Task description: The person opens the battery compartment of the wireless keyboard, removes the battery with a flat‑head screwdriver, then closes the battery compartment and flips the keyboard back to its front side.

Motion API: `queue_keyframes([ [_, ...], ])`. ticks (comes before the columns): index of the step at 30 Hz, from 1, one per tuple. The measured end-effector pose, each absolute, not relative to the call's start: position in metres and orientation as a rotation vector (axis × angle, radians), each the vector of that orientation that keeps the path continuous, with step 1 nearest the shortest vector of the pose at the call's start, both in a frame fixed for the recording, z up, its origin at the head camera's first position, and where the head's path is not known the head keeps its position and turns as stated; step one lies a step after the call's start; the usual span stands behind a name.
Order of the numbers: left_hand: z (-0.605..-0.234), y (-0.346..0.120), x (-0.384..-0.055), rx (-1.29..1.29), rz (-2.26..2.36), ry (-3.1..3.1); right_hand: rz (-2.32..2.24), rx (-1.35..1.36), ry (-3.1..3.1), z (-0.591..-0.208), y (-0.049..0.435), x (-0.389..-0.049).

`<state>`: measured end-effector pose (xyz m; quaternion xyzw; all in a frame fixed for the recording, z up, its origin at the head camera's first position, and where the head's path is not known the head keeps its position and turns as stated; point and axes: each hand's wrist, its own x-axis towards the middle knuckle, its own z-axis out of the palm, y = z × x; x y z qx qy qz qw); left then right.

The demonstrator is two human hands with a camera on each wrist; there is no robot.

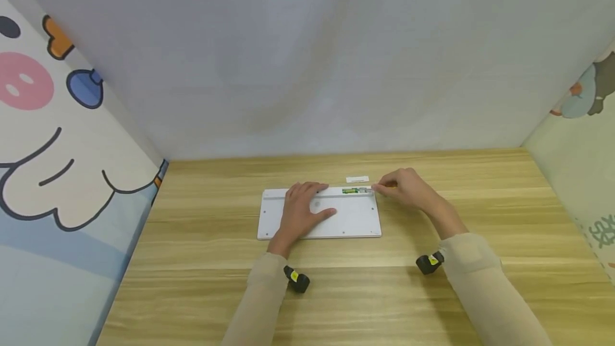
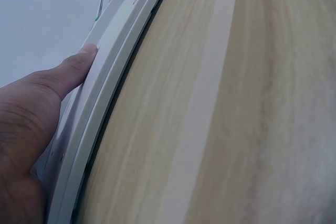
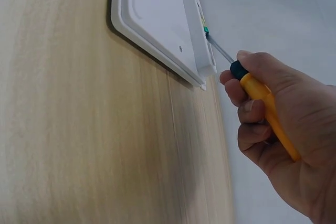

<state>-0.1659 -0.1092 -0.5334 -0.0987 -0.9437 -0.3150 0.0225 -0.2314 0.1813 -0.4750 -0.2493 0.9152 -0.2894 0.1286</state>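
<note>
A white keyboard [image 1: 357, 220] lies face down on the table, screws showing in its underside. My left hand [image 1: 299, 210] rests on its left half with fingers and thumb spread. In the right wrist view, my right hand [image 3: 289, 93] grips an orange-handled screwdriver [image 3: 269, 111] with a dark collar. Its metal shaft reaches into the uncovered battery compartment along the keyboard's far edge, where the tip meets a green battery [image 3: 205, 30]. From the head view, the green battery [image 1: 349, 191] sits in the compartment's left part.
A small white battery cover [image 1: 357, 179] lies just beyond the keyboard on the wood-grain table [image 1: 206, 282]. Behind the table hangs a pale grey sheet [image 1: 288, 68]. Cartoon-printed panels [image 1: 62, 164] stand at either side.
</note>
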Motion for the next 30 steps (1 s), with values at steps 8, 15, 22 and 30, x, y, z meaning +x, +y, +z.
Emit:
queue_keyframes([
  [8,-0.5325,-0.1081,-0.1652,-0.304,-0.972,-2.932,-0.864,-0.712,2.674,-0.4759,0.1824,-0.2274],
  [15,-0.5327,-0.1071,-0.1643,-0.298,-0.981,-2.925,-0.892,-0.724,2.698,-0.4735,0.1822,-0.2257],
  [22,-0.5360,-0.1079,-0.1645,-0.289,-0.980,-2.928,-0.856,-0.728,2.711,-0.4742,0.1813,-0.2253],
  [30,-0.5351,-0.1090,-0.1657,-0.290,-0.977,-2.920,-0.805,-0.768,2.748,-0.4674,0.1825,-0.2256],
])
